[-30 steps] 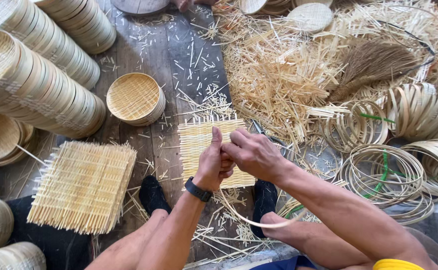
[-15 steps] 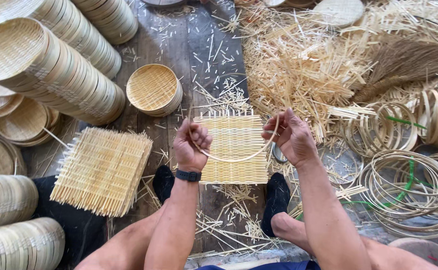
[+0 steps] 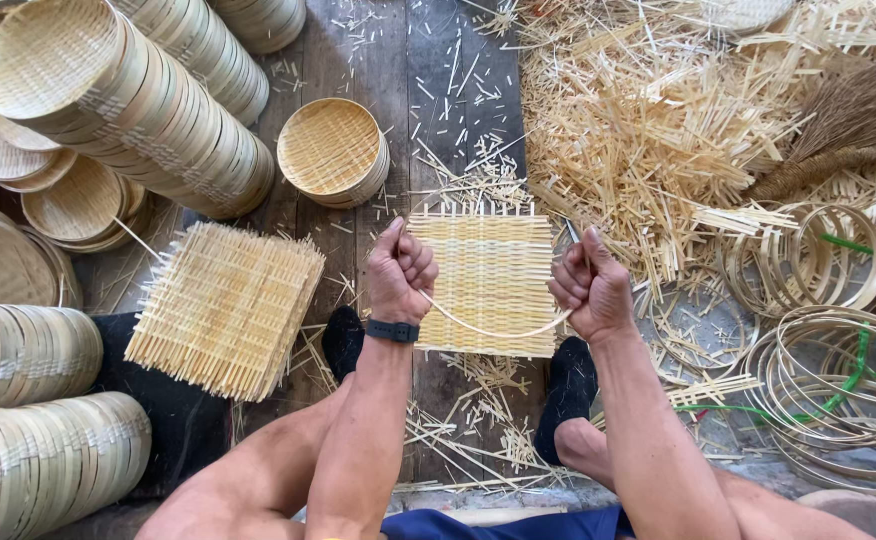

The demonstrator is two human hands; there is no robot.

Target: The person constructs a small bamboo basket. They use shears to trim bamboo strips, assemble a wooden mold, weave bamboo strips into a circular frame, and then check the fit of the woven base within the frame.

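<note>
Both hands are fisted around a thin bamboo strip (image 3: 488, 328) — left hand (image 3: 401, 272) on one end, right hand (image 3: 588, 285) on the other — so it sags in a curve between them. Just beyond and beneath it lies a square woven mat (image 3: 488, 270) on the plank floor (image 3: 398, 80). Farther out sits a small round basket (image 3: 334, 150), with loose splints (image 3: 638, 130) heaped to the right.

Both forearms reach forward — left hand (image 3: 401, 272) and right hand (image 3: 590, 285) fisted, fingers curled tight, held apart.
</note>
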